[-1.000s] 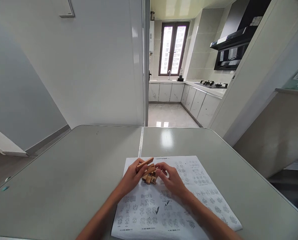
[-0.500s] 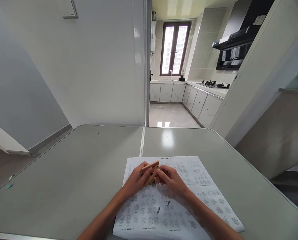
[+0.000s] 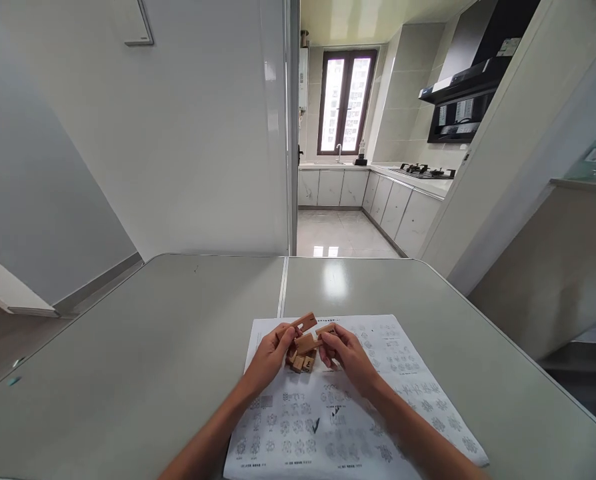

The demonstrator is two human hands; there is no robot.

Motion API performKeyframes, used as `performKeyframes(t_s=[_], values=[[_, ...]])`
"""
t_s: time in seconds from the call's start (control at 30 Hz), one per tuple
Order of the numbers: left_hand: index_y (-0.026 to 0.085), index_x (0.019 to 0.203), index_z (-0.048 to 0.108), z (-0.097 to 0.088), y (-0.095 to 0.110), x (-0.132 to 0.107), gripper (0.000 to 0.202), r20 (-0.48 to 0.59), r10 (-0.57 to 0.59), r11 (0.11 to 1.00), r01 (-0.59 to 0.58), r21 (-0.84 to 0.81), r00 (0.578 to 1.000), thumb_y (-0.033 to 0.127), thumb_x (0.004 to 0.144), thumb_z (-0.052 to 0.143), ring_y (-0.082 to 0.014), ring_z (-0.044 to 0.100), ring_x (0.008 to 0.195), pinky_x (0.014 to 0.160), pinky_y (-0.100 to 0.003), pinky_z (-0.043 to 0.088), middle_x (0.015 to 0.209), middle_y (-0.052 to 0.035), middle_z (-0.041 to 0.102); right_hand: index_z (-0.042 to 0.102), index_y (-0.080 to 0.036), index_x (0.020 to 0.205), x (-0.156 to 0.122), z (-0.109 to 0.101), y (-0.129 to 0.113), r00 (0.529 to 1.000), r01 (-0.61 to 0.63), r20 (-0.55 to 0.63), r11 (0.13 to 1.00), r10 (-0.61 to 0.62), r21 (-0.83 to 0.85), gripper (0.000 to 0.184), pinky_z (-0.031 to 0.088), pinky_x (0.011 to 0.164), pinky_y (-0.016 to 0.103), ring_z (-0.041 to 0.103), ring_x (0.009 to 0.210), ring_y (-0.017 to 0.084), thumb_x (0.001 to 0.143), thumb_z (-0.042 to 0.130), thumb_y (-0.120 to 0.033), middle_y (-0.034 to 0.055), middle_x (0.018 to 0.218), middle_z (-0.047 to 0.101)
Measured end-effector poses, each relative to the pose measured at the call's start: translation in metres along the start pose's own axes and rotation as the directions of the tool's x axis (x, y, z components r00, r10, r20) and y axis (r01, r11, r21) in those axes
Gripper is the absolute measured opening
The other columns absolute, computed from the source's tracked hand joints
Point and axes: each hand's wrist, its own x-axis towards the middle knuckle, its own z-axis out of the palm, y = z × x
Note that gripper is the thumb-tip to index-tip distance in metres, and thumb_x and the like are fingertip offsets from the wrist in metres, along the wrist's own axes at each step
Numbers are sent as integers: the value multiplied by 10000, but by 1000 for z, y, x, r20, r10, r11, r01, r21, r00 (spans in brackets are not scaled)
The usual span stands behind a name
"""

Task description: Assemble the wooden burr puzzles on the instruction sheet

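My left hand (image 3: 273,353) pinches a notched wooden burr puzzle piece (image 3: 307,321) between thumb and fingers, its far end tilted up. Opposite it, my right hand (image 3: 345,350) is closed on another wooden burr puzzle piece (image 3: 325,329). A further notched wooden block (image 3: 305,344) reaches from the right fingertips toward the left hand; which fingers support it I cannot tell. Below the hands, several small wooden pieces (image 3: 302,363) with dark marks lie clustered, partly covered by the left fingers. Under everything lies a printed paper sheet (image 3: 298,413) showing rows of puzzle diagrams.
The grey table (image 3: 128,360) has a pale seam (image 3: 283,287) running away from me. A small teal bit (image 3: 14,381) lies near its left edge. Beyond the table are a white wall panel (image 3: 218,147) and a kitchen with a gas hob (image 3: 423,171).
The hands have moved slightly apart. The wooden pieces that were bunched between them now show separately, one raised in the left fingers, one in the right, with the cluster visible below.
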Motion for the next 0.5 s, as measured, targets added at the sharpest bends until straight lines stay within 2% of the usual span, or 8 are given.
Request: performKeyframes(t_s=[0.1, 0.3, 0.5], values=[[167, 1019, 631, -1, -3, 2, 514, 31, -19, 999, 21, -45, 999, 667, 962, 525, -150, 484, 682, 702, -272, 435, 721, 16, 530, 610, -190, 858, 1, -2, 0, 999, -6, -53, 998, 10, 68, 366, 336, 477, 245, 477, 527, 119, 885, 720, -539, -13, 623, 603], [153, 1007, 638, -3, -14, 6, 551, 59, -47, 983, 56, -172, 997, 672, 993, 454, -145, 483, 696, 686, -273, 427, 801, -17, 562, 687, -186, 908, 3, -5, 0, 995, -11, -95, 987, 26, 160, 400, 336, 495, 261, 505, 569, 129, 854, 762, -576, 40, 734, 679], [150, 1007, 656, -3, -11, 6, 508, 99, -38, 987, 53, -155, 994, 645, 969, 545, -125, 456, 654, 678, -268, 409, 768, 1, 564, 733, -185, 979, 6, -5, 3, 995, 11, -103, 979, 10, 205, 433, 306, 495, 258, 472, 584, 114, 874, 748, -604, 45, 795, 656]])
